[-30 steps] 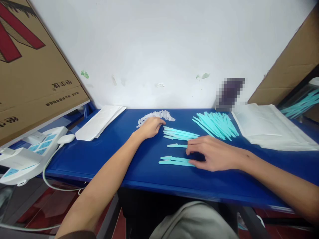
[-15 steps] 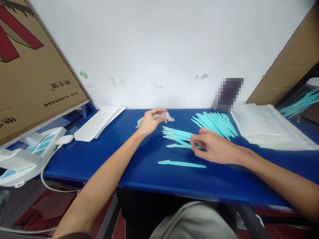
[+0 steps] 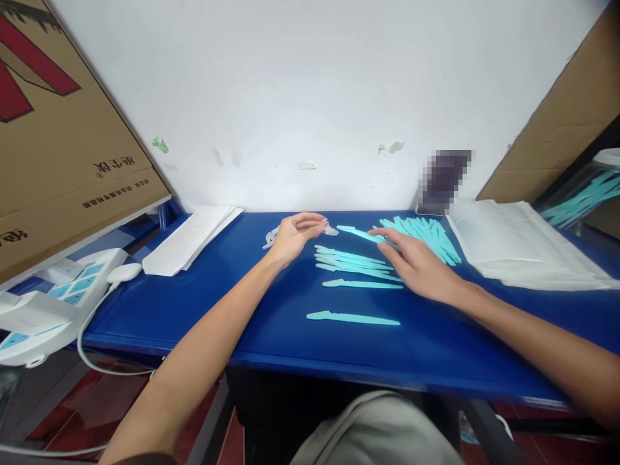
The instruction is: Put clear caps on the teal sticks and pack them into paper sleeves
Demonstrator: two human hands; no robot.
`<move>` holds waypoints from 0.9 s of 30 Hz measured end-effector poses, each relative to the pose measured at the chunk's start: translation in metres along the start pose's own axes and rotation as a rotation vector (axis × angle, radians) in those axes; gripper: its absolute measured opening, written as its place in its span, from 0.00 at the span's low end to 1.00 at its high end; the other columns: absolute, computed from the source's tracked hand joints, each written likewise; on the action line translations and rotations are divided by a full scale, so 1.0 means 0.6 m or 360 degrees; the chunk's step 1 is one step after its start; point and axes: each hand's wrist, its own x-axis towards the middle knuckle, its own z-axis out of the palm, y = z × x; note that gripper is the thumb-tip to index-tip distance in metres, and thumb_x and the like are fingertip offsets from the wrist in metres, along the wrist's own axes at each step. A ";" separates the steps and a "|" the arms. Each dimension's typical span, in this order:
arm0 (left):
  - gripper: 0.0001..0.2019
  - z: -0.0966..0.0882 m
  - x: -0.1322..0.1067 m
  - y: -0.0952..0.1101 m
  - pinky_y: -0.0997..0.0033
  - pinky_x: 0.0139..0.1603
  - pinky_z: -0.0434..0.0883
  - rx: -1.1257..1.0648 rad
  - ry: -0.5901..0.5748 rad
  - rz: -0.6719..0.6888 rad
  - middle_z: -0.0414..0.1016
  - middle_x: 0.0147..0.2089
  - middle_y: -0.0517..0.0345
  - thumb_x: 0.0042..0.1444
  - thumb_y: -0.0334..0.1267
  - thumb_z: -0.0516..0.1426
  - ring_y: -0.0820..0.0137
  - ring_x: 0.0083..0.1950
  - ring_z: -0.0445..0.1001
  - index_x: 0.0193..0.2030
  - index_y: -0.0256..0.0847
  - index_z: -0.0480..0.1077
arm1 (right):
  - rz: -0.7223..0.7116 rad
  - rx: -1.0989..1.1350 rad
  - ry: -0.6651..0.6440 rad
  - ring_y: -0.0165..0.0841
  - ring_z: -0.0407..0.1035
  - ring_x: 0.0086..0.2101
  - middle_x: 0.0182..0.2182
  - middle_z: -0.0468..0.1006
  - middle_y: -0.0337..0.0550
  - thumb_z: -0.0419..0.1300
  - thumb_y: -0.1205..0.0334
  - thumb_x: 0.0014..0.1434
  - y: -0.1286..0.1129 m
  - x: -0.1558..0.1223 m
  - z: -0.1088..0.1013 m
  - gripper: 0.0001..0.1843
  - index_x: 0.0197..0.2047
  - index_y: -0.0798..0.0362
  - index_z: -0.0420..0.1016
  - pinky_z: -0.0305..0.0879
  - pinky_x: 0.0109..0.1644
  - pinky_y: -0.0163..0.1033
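Observation:
My right hand [image 3: 420, 261] pinches a turquoise eyebrow razor [image 3: 357, 233] by its handle, raised over the table with the blade end pointing left. My left hand [image 3: 296, 236] is closed, thumb against fingertips, on a small translucent blade cap [image 3: 330, 228]. Some similar caps [image 3: 270, 239] lie behind that wrist, partly hidden by it. In front of the hands lies a loose row of several razors [image 3: 351, 261], with one separate razor [image 3: 362, 284] just below. Another single razor [image 3: 353, 318] rests closer to the table's front edge.
A heap of turquoise razors [image 3: 426, 237] lies behind my right hand. White paper sleeves [image 3: 188, 240] are at the left, and translucent bags [image 3: 523, 245] at the right. A power strip [image 3: 87, 290] with a cable stands left, below a cardboard box [image 3: 72, 148]. A jar [image 3: 591, 187] holds more razors.
My right hand has lifted one razor out of the row and carried it up and away from me, toward my left hand. My left hand has barely moved.

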 end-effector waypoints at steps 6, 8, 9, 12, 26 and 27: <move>0.24 0.001 0.001 -0.005 0.55 0.55 0.75 -0.0032 -0.0007 -0.0013 0.84 0.44 0.44 0.39 0.46 0.74 0.56 0.50 0.82 0.42 0.36 0.78 | 0.0046 0.0079 0.0066 0.32 0.58 0.19 0.18 0.64 0.33 0.48 0.47 0.70 -0.003 0.001 0.001 0.24 0.57 0.53 0.74 0.58 0.30 0.39; 0.24 0.002 0.002 -0.006 0.55 0.55 0.75 -0.0078 -0.0002 -0.0029 0.84 0.44 0.44 0.39 0.45 0.75 0.57 0.50 0.82 0.41 0.36 0.78 | 0.0051 0.0098 0.0040 0.31 0.56 0.19 0.17 0.63 0.32 0.48 0.47 0.70 -0.003 0.001 0.002 0.24 0.57 0.52 0.74 0.56 0.29 0.38; 0.24 0.003 0.002 -0.006 0.56 0.55 0.75 -0.0097 -0.0001 -0.0036 0.84 0.44 0.44 0.39 0.45 0.75 0.57 0.50 0.82 0.41 0.36 0.78 | 0.0052 0.0103 0.0030 0.31 0.56 0.19 0.17 0.63 0.32 0.48 0.47 0.71 -0.002 0.000 0.002 0.24 0.57 0.52 0.75 0.55 0.28 0.38; 0.25 0.004 0.001 -0.005 0.57 0.55 0.75 -0.0125 0.0006 -0.0053 0.84 0.44 0.45 0.38 0.45 0.75 0.59 0.49 0.82 0.41 0.36 0.78 | 0.0052 0.0110 0.0022 0.30 0.55 0.18 0.17 0.62 0.31 0.48 0.48 0.71 -0.002 -0.001 0.003 0.23 0.56 0.52 0.75 0.54 0.28 0.38; 0.22 0.024 -0.015 0.001 0.59 0.56 0.73 -0.0214 -0.0261 -0.0137 0.83 0.46 0.46 0.44 0.43 0.74 0.62 0.47 0.82 0.45 0.37 0.78 | -0.0028 0.0150 0.0051 0.30 0.59 0.19 0.20 0.69 0.34 0.49 0.48 0.70 -0.005 -0.002 0.006 0.22 0.54 0.51 0.77 0.55 0.27 0.37; 0.22 0.026 -0.017 0.004 0.59 0.56 0.73 -0.0207 -0.0293 -0.0135 0.83 0.47 0.46 0.45 0.43 0.73 0.62 0.48 0.81 0.45 0.37 0.78 | -0.0051 0.0148 0.0048 0.30 0.60 0.20 0.20 0.71 0.35 0.50 0.48 0.70 -0.006 -0.002 0.006 0.22 0.54 0.51 0.77 0.56 0.28 0.37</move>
